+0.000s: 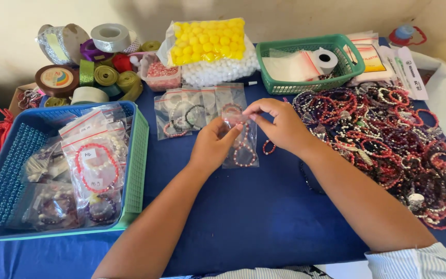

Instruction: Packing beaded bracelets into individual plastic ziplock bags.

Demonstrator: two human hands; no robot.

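My left hand (213, 143) and my right hand (280, 124) pinch the top edge of a small clear zip bag (242, 150) between them, over the blue table cloth (243, 212). Inside the bag lies a beaded bracelet of red and pale beads. A loose red bead bracelet (269, 147) rests on the cloth just under my right hand. Beyond my hands, a few more clear bags with bracelets (192, 113) lie side by side.
A blue-green basket (6, 170) at left holds several bagged bracelets. A big heap of loose bracelets (388, 134) covers the right. At the back stand ribbon rolls (89, 62), a bag of yellow and white balls (207, 49) and a green basket (311, 62) with bags and tape.
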